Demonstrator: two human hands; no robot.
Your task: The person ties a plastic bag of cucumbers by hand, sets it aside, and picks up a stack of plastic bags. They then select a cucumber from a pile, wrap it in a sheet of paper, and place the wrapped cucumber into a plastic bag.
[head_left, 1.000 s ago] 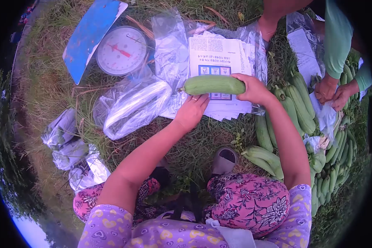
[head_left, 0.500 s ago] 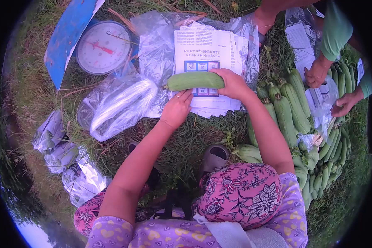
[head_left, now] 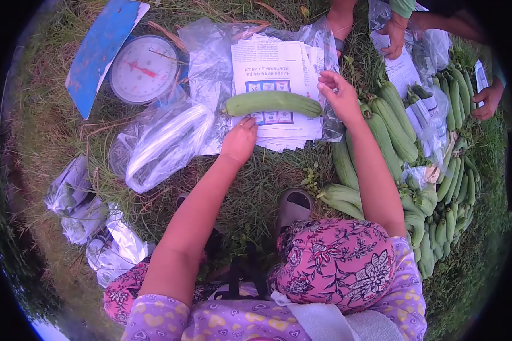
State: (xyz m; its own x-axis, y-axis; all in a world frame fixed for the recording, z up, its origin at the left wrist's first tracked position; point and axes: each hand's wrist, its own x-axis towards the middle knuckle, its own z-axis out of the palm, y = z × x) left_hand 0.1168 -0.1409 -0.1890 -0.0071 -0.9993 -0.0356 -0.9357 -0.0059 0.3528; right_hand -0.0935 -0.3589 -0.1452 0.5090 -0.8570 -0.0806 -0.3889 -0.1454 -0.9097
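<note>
A long green luffa gourd lies crosswise on a stack of printed paper sheets. At its left end, my left hand has its fingers curled against the near side, the tips partly hidden at the gourd's edge. A ring shows on that hand. My right hand is just beyond the gourd's right end, raised off it, with fingers apart and nothing in them. Clear plastic sheeting spreads under and beside the paper.
A round dial scale with a blue pan stands at upper left. Folded plastic bags lie nearer. Wrapped bundles rest at far left. Gourds are piled at right, where another person's hands reach in.
My right hand has let go of the gourd's right end and moved up and right, its fingers opening. My left hand stays at the left end. The other person's hands have moved apart.
</note>
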